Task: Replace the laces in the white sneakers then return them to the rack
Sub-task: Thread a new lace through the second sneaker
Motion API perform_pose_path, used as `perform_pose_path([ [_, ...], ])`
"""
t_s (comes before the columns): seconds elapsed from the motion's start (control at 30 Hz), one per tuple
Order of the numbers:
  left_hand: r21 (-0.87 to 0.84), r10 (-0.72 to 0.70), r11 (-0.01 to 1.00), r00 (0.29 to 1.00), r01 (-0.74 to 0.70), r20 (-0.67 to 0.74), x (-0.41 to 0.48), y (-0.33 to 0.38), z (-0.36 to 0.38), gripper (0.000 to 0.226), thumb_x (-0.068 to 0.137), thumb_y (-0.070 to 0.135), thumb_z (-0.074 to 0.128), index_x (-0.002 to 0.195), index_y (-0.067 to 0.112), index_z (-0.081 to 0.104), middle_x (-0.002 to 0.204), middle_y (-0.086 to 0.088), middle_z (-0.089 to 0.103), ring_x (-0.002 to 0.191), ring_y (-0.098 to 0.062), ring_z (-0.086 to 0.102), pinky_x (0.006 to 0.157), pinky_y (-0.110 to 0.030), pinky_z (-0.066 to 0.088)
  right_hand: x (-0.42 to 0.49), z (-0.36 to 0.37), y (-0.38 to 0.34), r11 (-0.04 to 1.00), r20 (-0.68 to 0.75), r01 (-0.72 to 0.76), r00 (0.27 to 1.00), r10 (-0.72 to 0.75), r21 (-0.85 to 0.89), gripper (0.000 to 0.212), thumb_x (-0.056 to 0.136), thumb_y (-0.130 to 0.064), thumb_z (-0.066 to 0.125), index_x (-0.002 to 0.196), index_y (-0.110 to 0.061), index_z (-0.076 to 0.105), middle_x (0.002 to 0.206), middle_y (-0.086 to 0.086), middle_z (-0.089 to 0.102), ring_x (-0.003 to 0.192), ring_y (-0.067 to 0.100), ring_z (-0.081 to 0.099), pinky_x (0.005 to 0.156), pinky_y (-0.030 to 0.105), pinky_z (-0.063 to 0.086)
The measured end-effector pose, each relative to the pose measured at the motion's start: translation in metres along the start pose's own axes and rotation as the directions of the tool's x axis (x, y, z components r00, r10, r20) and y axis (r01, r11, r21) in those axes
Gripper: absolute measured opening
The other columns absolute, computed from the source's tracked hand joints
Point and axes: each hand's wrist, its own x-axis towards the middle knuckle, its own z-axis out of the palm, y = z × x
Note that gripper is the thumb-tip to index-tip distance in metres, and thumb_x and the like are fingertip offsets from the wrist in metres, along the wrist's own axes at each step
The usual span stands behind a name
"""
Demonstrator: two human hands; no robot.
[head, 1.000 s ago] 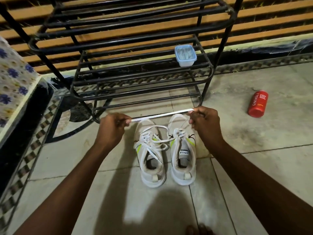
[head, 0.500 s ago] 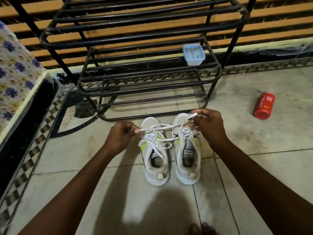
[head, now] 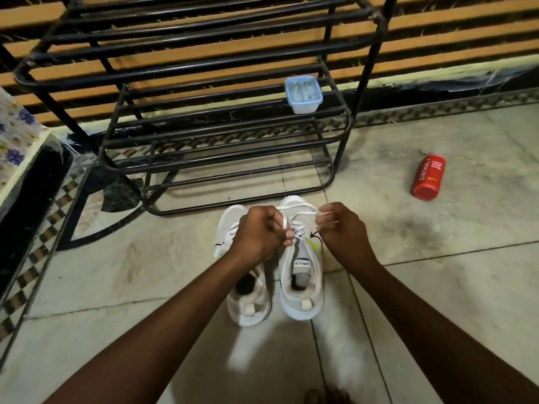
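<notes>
Toes point(head: 328, 394): the tips of the person's own foot show at the bottom edge, on the pale floor tiles point(head: 437, 287).
Forearms: both bare, reaching forward from the lower corners and closing in on the shoes.
Left sneaker point(head: 248, 306): white, upright on the tiles with its heel toward the person; its front half is hidden under the left hand.
Right sneaker point(head: 302, 287): white with yellow-green trim, touching or just beside its mate, heel near and toe pointing at the rack.
Left hand point(head: 256, 231): curled into a fist round the lace, knuckles up, held above the gap between the two shoes.
Right hand point(head: 342, 228): just right of the right sneaker's laced part, fingertips pinching the other end of the lace.
Lace point(head: 297, 211): flat and white, running from one hand to the other across the right sneaker's toe.
Shoe rack point(head: 221, 134): black metal bars, standing just beyond the sneakers' toes.
Plastic tub point(head: 303, 94): small, pale blue, on the right end of a middle shelf.
Red bottle point(head: 428, 177): lying on its side on the tiles, well right of the rack.
Floral cloth point(head: 14, 132): at the far left edge.
</notes>
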Motion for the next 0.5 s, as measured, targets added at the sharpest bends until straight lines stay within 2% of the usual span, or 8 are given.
perform_pose_path([
  [0.03,0.039,0.005,0.999,1.0,-0.004,-0.01,0.003,-0.002,0.004,0.022,0.084,-0.017,0.073,0.079,-0.001,0.058,0.065,-0.009,0.068,0.058,-0.018,0.07,0.052,-0.023,0.054,-0.002,-0.002,0.001,0.999,0.003,-0.009,1.0,0.009,-0.044,0.029,0.074,-0.001,0.067,0.095,-0.02,0.069,0.083,-0.005,0.073,0.079,0.009,0.069,0.087,0.035,0.056],
  [0.1,0.076,0.008,0.997,1.0,-0.006,-0.023,0.007,-0.006,0.009,0.021,0.082,-0.015,0.076,0.079,-0.002,0.06,0.062,-0.003,0.07,0.059,-0.012,0.072,0.052,-0.019,0.053,-0.011,-0.001,0.005,0.999,0.083,0.013,0.996,-0.009,-0.048,0.022,0.07,-0.002,0.072,0.085,-0.018,0.071,0.082,-0.005,0.073,0.078,0.011,0.069,0.084,0.037,0.058],
  [0.2,0.117,-0.009,0.993,0.999,0.015,-0.051,0.014,-0.013,0.013,0.027,0.078,-0.008,0.083,0.073,0.004,0.06,0.062,-0.003,0.07,0.061,-0.013,0.073,0.053,-0.021,0.054,-0.028,0.003,0.012,0.982,0.161,0.184,0.971,-0.176,-0.039,0.029,0.065,-0.001,0.081,0.09,-0.013,0.073,0.091,0.001,0.071,0.082,0.019,0.068,0.077,0.035,0.057],
  [0.3,0.209,-0.001,0.978,0.995,0.022,-0.1,0.017,-0.02,0.016,0.026,0.074,0.0,0.087,0.07,0.008,0.062,0.065,0.001,0.074,0.068,-0.013,0.075,0.062,-0.028,0.057,-0.034,0.008,0.015,0.942,0.122,0.324,0.942,-0.312,-0.09,0.039,0.064,-0.011,0.091,0.098,-0.006,0.074,0.094,0.008,0.07,0.082,0.022,0.067,0.074,0.037,0.058],
  [0.4,0.276,0.029,0.961,0.99,0.009,-0.135,0.015,-0.024,0.021,0.023,0.072,0.012,0.088,0.069,0.009,0.066,0.069,0.001,0.074,0.072,-0.014,0.074,0.07,-0.03,0.058,-0.032,0.015,0.011,0.945,0.057,0.312,0.95,-0.307,-0.099,0.034,0.067,-0.013,0.09,0.096,-0.005,0.073,0.091,0.009,0.071,0.079,0.027,0.068,0.073,0.046,0.059],
  [0.5,0.296,0.057,0.955,0.987,-0.009,-0.153,0.013,-0.025,0.023,0.022,0.073,0.013,0.086,0.068,0.011,0.065,0.069,0.0,0.073,0.072,-0.015,0.073,0.071,-0.033,0.059,-0.031,0.019,0.014,0.957,0.058,0.283,0.958,-0.28,-0.066,0.028,0.073,-0.008,0.084,0.1,-0.006,0.074,0.095,0.01,0.072,0.082,0.028,0.069,0.076,0.05,0.059],
])
